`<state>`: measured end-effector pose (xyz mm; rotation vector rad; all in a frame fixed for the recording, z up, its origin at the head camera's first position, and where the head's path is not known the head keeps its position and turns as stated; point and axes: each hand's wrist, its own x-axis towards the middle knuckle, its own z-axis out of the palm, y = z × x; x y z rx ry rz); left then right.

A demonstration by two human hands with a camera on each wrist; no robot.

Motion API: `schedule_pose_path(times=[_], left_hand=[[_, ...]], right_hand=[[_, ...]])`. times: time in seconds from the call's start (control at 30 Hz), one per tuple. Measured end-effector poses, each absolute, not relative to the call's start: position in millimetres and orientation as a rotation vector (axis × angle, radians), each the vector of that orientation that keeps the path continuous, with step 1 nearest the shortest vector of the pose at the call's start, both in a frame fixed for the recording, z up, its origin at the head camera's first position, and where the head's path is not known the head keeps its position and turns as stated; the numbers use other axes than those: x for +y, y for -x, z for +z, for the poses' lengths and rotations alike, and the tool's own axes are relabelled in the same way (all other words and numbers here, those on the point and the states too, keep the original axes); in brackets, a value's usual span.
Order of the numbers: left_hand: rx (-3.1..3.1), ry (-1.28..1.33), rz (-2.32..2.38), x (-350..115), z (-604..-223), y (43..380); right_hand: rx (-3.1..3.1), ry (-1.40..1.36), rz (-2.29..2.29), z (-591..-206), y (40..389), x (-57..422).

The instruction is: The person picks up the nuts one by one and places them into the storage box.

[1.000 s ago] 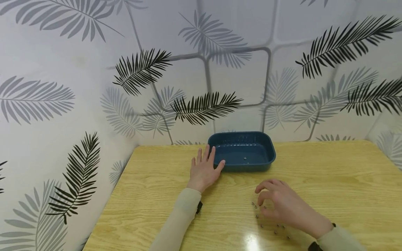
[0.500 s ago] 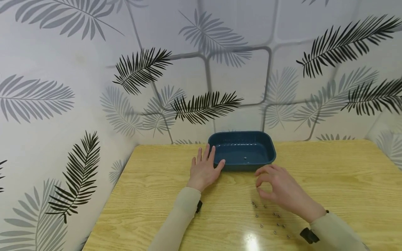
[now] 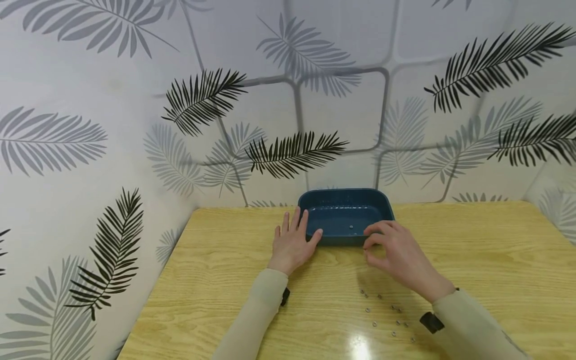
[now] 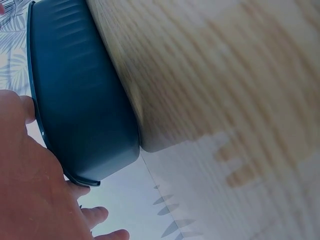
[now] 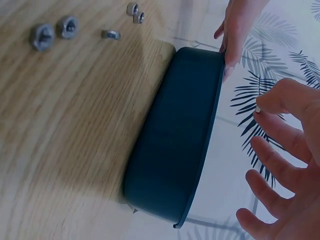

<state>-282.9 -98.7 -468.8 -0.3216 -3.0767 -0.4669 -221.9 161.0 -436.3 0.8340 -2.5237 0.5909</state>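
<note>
A dark blue rectangular tray (image 3: 346, 241) stands on the table near the wall, with a small metal nut (image 3: 351, 227) lying on its floor. My left hand (image 3: 292, 247) rests on the tray's left end, fingers spread and straight, thumb at the front rim. My right hand (image 3: 400, 257) is at the tray's front right corner. In the right wrist view its thumb and forefinger pinch a small metal nut (image 5: 257, 108), mostly hidden by the fingertips, while the other fingers stay loosely bent. Several loose nuts (image 3: 375, 324) lie on the table below the right hand.
The wood-grain table (image 3: 216, 300) runs back to a wall (image 3: 252, 115) with a leaf pattern. In the right wrist view, several nuts (image 5: 67, 27) lie on the wood in front of the tray. A dark wrist strap (image 3: 432, 322) sits at the right sleeve.
My right hand has moved away from the scattered nuts, up to the tray's front right corner, carrying the pinched nut. The left hand has stayed on the tray's left end.
</note>
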Motion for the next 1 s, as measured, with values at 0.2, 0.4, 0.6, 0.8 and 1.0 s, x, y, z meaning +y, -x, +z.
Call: schedule_pose_path(times=[0.2, 0.4, 0.6, 0.8, 1.0], left_hand=[[-3.078, 0.316, -0.458, -99.3, -468.7, 282.5], [-3.078, 0.320, -0.468, -100.0, -469.1, 282.5], [-3.075, 0.319, -0.477, -100.2, -470.6, 282.4], [-3.071, 0.322, -0.464, -99.6, -470.2, 282.9], [-3.071, 0.318, -0.464, -99.5, -469.1, 282.9]], right_hand=[[-2.524, -0.799, 0.581, -435.8, 234.4, 158.4], [-2.516, -0.769, 0.586, -435.6, 247.5, 154.0], [-2.551, -0.713, 0.566, -436.2, 262.9, 148.6], [-2.577, -0.665, 0.539, -437.9, 279.2, 145.2], [-2.640, -0.614, 0.541, -441.3, 292.2, 141.2]])
